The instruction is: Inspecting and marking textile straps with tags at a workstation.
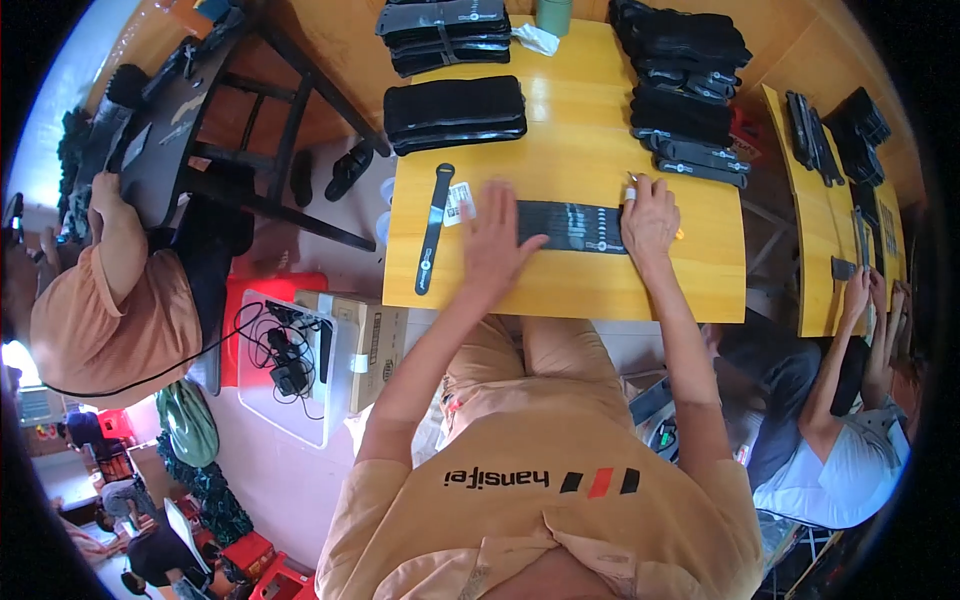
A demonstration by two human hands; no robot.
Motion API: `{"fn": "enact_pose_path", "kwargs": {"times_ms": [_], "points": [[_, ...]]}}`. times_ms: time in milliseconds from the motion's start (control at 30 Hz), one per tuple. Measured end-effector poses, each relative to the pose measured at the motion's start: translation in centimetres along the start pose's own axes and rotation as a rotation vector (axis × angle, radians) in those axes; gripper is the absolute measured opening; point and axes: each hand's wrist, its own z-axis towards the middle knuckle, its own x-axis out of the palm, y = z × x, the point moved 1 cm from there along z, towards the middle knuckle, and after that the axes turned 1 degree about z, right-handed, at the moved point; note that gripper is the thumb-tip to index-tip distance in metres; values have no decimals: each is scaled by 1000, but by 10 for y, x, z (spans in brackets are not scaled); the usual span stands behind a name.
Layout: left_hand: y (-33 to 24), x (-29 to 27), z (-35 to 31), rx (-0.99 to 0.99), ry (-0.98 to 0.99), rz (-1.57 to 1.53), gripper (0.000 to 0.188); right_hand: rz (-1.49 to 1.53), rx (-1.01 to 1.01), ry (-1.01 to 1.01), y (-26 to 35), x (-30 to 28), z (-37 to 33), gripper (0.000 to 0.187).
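On the yellow table, a row of black straps (572,228) with pale print lies side by side between my two hands. My left hand (490,235) is spread flat with fingers apart at the row's left end, its fingertips slightly blurred. Against the right end rests my right hand (652,222), its fingers curled. A small pale, metal-tipped piece sticks out by its fingertips and an orange bit shows at its outer side; the tool itself is mostly hidden. A single black strap (433,230) with a slotted end lies left of my left hand, beside a white printed label (458,204).
Stacks of black straps (455,112) stand at the table's far left, and more piles (690,110) at the far right. A green container (553,16) and white tissue (537,40) sit at the back. Left below is a clear bin (290,365) with cables. Other people work on both sides.
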Motion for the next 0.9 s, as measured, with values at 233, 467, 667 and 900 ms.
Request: {"fn": "enact_pose_path", "kwargs": {"times_ms": [233,467,667,900], "points": [[65,-50,-37,-440,-233,-155,55,211,145,-99,-31,-42,-36,25],[110,-33,-55,-535,-177,-186,21,556,-21,3,15,-71,-73,23],[56,-62,-52,-759,-61,-1637,8,1231,114,610,106,-94,-89,29],[20,-83,-55,-732,-52,-1880,18,1217,-342,360,133,-94,-90,20]]}}
